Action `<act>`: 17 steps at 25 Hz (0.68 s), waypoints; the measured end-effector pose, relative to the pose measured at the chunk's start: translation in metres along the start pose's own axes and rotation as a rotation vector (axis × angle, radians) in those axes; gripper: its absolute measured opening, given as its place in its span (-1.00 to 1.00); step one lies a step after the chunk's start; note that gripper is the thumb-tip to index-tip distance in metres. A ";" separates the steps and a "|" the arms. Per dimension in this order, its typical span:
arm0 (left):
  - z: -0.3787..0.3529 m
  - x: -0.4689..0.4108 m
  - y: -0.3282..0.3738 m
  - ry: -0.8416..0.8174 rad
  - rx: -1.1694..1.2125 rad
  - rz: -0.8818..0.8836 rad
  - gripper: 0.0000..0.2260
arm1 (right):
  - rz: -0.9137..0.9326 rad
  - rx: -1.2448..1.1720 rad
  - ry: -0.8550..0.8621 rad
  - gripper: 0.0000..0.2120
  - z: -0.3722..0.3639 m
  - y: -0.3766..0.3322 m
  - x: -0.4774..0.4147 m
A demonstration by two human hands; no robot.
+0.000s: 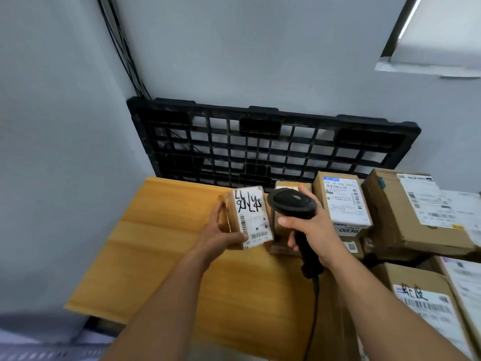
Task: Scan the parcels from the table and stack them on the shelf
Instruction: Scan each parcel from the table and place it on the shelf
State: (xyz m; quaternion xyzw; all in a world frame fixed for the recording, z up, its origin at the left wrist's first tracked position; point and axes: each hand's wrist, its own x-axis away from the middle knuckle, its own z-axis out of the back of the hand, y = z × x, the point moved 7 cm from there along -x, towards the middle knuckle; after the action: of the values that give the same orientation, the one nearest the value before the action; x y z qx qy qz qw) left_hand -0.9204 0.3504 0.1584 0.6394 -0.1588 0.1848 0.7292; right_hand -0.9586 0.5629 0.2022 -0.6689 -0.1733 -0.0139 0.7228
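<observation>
Small parcel is off the table, gripped in the left hand. Its fingers curl round the left side and the thumb sits on the near label edge. Long axis runs near-far, label face up towards the camera, barcode at the near end.

Right hand is wrapped tight on the scanner handle, with the head just right of the parcel, almost touching its right edge. Can't see the scan window, so aim is unclear. My read is the head needs to swing left and near to face that barcode.

Room:
- Bare table to the left and near.
- Right side packed with stacked parcels.
- Black pallet leans on the far wall.
- Cable hangs near and could snag.
- Can't identify the shelf in view.
</observation>
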 end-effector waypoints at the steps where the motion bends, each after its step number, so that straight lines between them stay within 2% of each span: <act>1: 0.008 0.005 0.006 0.043 0.010 -0.040 -0.04 | 0.021 -0.014 -0.021 -0.06 -0.001 -0.006 0.008; 4: 0.031 0.021 0.028 0.162 -0.003 -0.152 0.00 | 0.109 -0.052 -0.103 0.02 -0.005 -0.031 0.041; 8: 0.050 0.042 0.060 0.247 -0.006 -0.288 0.04 | 0.220 -0.107 -0.260 -0.02 -0.015 -0.065 0.084; 10: 0.052 0.054 0.076 0.278 -0.032 -0.341 0.02 | 0.263 -0.100 -0.313 0.03 -0.017 -0.076 0.101; 13: 0.049 0.074 0.091 0.311 -0.075 -0.400 0.00 | 0.304 -0.092 -0.340 0.08 -0.013 -0.085 0.123; 17: 0.041 0.101 0.098 0.328 -0.094 -0.433 -0.01 | 0.342 -0.068 -0.333 -0.01 -0.002 -0.088 0.148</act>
State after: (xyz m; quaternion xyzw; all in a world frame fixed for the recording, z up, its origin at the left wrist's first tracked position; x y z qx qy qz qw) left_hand -0.8778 0.3276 0.2969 0.5856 0.0935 0.1180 0.7965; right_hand -0.8415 0.5829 0.3268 -0.7057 -0.1735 0.2133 0.6530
